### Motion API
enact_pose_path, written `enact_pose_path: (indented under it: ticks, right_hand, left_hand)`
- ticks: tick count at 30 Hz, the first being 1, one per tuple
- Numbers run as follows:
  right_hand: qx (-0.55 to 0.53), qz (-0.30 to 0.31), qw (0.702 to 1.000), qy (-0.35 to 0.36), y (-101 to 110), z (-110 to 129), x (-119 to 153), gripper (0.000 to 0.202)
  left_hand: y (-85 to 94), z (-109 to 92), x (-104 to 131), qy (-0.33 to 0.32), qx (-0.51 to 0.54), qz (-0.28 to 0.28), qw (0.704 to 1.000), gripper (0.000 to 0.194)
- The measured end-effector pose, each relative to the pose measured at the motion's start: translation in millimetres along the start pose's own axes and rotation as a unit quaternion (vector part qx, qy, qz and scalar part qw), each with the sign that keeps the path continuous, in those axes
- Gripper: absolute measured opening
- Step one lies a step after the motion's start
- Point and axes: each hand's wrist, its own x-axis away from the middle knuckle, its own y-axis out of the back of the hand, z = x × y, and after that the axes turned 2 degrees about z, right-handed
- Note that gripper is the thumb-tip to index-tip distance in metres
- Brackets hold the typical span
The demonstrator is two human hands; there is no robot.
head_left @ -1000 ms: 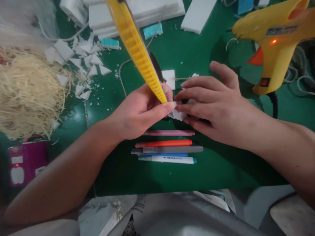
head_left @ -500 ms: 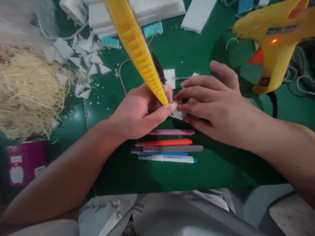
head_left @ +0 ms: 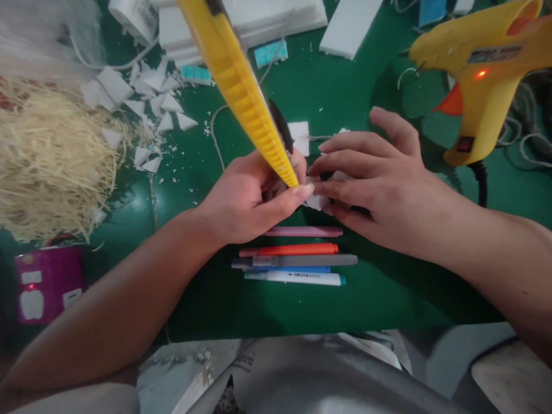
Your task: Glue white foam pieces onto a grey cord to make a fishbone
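Observation:
A yellow utility knife slants up toward the camera, its lower end gripped by my left hand. Its blade tip is mostly hidden by the thumb. Under both sets of fingertips lies a small white foam piece, partly covered. My right hand rests palm down on it with the fingers spread apart, steadying it against the green table. Just beyond the fingers lies a white foam square. Several markers, among them an orange marker and a grey marker, lie below my hands.
A yellow hot glue gun with a lit red light stands at the right. White foam scraps and a heap of pale shredded straw cover the left. White foam blocks lie at the back; a purple box sits front left.
The knife's handle tilts slightly differently, while both hands keep nearly the same place. The whole view has shifted a little.

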Motion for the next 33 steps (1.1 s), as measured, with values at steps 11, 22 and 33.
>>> enact_pose_path:
  ticks: [11,22,33]
  right_hand:
    - [-0.001,-0.012,1.000,0.003,-0.4,-0.4,-0.9,0.034]
    - [0.000,0.010,1.000,-0.013,0.1,0.2,-1.0,0.036]
    - [-0.017,0.009,1.000,-0.016,1.0,0.7,-1.8,0.035]
  left_hand:
    - [-1.0,1.9,1.8,-0.002,0.008,-0.014,1.000,0.023]
    - [-1.7,1.3,5.3,0.011,-0.026,-0.030,0.999,0.016]
    - [-2.7,1.3,4.8,-0.002,-0.011,-0.025,1.000,0.017]
